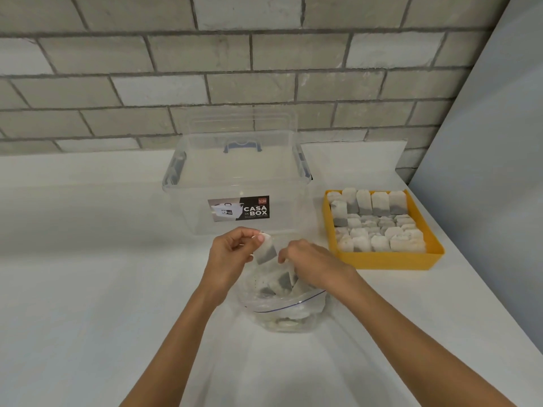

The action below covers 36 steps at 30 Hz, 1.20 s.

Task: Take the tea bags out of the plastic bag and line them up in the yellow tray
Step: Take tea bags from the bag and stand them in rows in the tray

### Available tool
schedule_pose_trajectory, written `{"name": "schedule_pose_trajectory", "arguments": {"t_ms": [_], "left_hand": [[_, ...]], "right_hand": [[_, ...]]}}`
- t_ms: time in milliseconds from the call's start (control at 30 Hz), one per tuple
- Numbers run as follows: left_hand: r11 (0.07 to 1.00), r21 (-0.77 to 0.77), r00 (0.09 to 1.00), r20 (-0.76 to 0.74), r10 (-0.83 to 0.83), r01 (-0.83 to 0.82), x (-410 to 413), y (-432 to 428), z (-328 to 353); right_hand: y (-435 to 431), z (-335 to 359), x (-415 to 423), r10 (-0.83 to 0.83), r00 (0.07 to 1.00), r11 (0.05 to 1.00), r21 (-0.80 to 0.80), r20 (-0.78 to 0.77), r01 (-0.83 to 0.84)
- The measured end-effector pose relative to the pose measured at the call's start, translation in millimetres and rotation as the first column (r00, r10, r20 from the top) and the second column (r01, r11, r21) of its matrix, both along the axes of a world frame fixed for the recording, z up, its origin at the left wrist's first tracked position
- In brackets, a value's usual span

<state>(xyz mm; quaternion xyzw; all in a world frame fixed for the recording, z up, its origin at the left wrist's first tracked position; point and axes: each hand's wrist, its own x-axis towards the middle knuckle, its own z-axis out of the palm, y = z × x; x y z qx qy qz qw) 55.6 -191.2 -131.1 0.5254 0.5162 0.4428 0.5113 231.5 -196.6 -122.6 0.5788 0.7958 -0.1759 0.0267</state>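
Observation:
A clear zip plastic bag (282,314) with a blue seal line lies on the white counter in front of me, with several tea bags inside. My left hand (230,254) pinches one tea bag (266,251) by its top, lifted above the bag's mouth. My right hand (311,264) reaches into the bag, its fingers curled around more tea bags (283,282). The yellow tray (385,261) sits to the right, holding several rows of tea bags (376,223), some standing along the back.
A clear lidded storage box (238,183) labelled CASA BOX stands just behind my hands. A grey block wall runs along the back. The counter's right edge slants past the tray, with a pale panel beyond it.

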Motion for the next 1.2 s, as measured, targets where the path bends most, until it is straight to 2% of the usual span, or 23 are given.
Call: {"name": "schedule_pose_trajectory", "arguments": {"t_ms": [133,300,367,433,533,633,700,733,833,867,900,1000,1067,1133,1200], "left_hand": [[1.000,-0.014,1.000,0.010,0.001,-0.001,-0.3,1.2,-2.1],[1.000,-0.020,1.000,0.017,0.012,-0.011,-1.9,2.1,-3.7],[1.000,-0.015,1.000,0.003,0.015,-0.015,-3.4,2.4,-3.7],[1.000,-0.001,1.000,-0.018,0.023,-0.023,-5.2,3.1,-2.4],[0.997,0.022,0.997,-0.021,0.070,-0.069,-8.0,6.3,1.1],[0.996,0.067,0.996,-0.065,0.057,-0.053,-7.8,10.9,7.5],[0.996,0.082,0.995,-0.097,-0.012,0.020,-3.1,12.5,13.9],[0.996,0.079,0.994,-0.103,-0.044,0.052,0.7,12.4,17.9],[0.993,0.055,0.990,-0.096,-0.100,0.105,14.0,13.6,29.4],[0.992,0.051,0.989,-0.101,-0.112,0.118,18.3,14.2,33.0],[0.991,0.049,0.987,-0.109,-0.122,0.128,22.1,15.4,36.2],[0.983,0.055,0.978,-0.119,-0.170,0.177,31.0,19.8,43.7],[0.973,0.053,0.971,-0.100,-0.218,0.224,34.8,22.1,45.4],[0.966,0.035,0.965,-0.057,-0.255,0.257,38.5,23.3,44.9],[0.975,-0.004,0.974,0.048,-0.222,0.222,42.7,23.5,44.4]], "right_hand": [[-3.6,-4.9,-5.2,0.078,0.983,0.995,0.041,0.166,-0.086],[-1.7,-1.3,-4.8,0.074,0.983,0.988,0.119,0.170,-0.095],[0.9,-2.1,0.2,0.026,0.999,0.989,0.145,0.040,-0.031],[4.3,-0.4,6.7,-0.067,0.975,0.982,0.157,-0.211,0.101],[6.2,9.3,13.7,-0.238,0.791,0.943,0.062,-0.564,0.328],[4.0,18.8,17.3,-0.391,0.452,0.881,-0.185,-0.802,0.436],[0.9,24.8,18.8,-0.468,0.213,0.842,-0.359,-0.858,0.403],[-0.8,27.5,19.2,-0.492,0.122,0.829,-0.420,-0.862,0.370],[-3.8,33.1,21.7,-0.515,-0.035,0.819,-0.504,-0.857,0.274],[-4.4,34.1,23.0,-0.519,-0.044,0.820,-0.512,-0.854,0.257],[-4.8,35.5,24.6,-0.520,-0.013,0.824,-0.506,-0.854,0.255],[-4.7,44.1,30.9,-0.491,0.248,0.859,-0.418,-0.835,0.296],[-3.0,52.7,35.1,-0.453,0.366,0.882,-0.350,-0.813,0.315],[-0.4,60.9,40.9,-0.419,0.380,0.893,-0.299,-0.825,0.336],[1.1,65.7,48.1,-0.409,0.307,0.889,-0.300,-0.859,0.346]]}}
